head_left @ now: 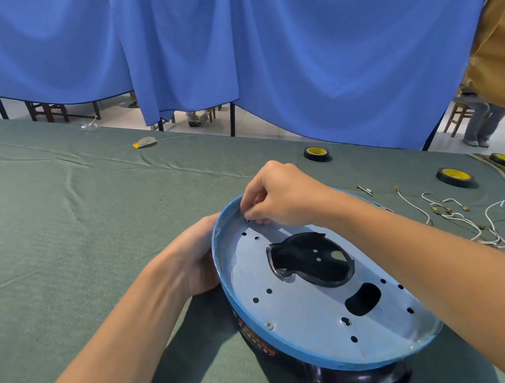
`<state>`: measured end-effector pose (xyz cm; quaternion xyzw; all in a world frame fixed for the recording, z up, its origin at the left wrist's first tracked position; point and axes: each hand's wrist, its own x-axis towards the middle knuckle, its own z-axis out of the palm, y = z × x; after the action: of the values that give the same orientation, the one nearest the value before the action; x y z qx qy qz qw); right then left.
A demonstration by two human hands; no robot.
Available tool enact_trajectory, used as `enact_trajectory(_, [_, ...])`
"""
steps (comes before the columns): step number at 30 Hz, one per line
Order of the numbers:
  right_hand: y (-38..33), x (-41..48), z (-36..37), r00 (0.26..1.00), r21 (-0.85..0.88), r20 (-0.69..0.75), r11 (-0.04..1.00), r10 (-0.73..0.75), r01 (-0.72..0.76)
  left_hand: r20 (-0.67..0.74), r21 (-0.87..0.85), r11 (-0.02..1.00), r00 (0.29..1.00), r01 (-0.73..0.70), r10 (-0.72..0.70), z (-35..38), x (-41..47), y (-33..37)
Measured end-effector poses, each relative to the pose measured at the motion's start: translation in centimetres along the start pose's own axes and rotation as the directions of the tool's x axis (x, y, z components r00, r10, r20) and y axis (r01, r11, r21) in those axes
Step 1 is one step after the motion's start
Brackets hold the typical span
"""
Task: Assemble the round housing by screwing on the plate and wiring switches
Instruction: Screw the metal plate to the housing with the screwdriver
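Round housing (354, 364) sits lower centre-right of the frame on a green cloth (53, 239), black-bodied with a blue rim; red lettering (257, 339) on its side is too small to read. Its silver plate (310, 311) shows scattered holes, dark cut-outs and one screw (269, 325) near the lower left edge. Left hand (200, 259) curls round the housing's left side, fingertips hidden. Right hand (278, 197) pinches a small part (248, 220) at the plate's upper edge. Yellow labels on the tape rolls (455, 177) at right are unreadable
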<state>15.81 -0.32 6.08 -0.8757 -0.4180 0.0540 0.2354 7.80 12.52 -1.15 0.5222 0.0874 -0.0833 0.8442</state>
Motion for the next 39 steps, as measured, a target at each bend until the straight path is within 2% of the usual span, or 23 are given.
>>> enact_trajectory(5, [-0.1, 0.2, 0.9, 0.997, -0.002, -0.042, 0.998, 0.066, -0.066, -0.007, 0.024, 1.0, 1.0, -0.004, 0.004, 0.0, -0.2, 0.0])
enact_trajectory(11, [-0.6, -0.4, 0.4, 0.997, -0.126, 0.006, 0.989, -0.079, 0.079, -0.102, 0.021, 0.999, 0.994, 0.047, -0.045, 0.3, -0.4, 0.1])
enact_trajectory(16, [-0.2, -0.1, 0.1, 0.995, -0.138, 0.033, 0.986, -0.094, 0.097, -0.192, 0.053, 0.995, 0.979, 0.083, -0.071, -0.1, -0.1, -0.1])
enact_trajectory(21, [0.1, 0.3, 1.0, 0.998, -0.237, -0.034, 0.971, -0.055, 0.046, -0.175, 0.042, 0.996, 0.982, 0.082, -0.074, 0.1, -0.2, -0.1])
enact_trajectory(27, [0.5, -0.3, -0.2, 0.989, -0.169, 0.017, 0.974, -0.149, 0.149, -0.21, 0.062, 0.994, 0.975, 0.09, -0.076, 0.0, -0.1, -0.1])
enact_trajectory(34, [0.4, -0.3, 0.5, 0.978, -0.257, 0.022, 0.944, -0.206, 0.205, -0.215, 0.045, 0.997, 0.975, 0.065, -0.054, 0.0, -0.2, -0.2])
enact_trajectory(39, [0.6, -0.5, 0.9, 0.981, -0.301, 0.016, 0.935, -0.193, 0.189, -0.204, 0.068, 0.995, 0.977, 0.067, -0.052, -0.1, -0.1, -0.2])
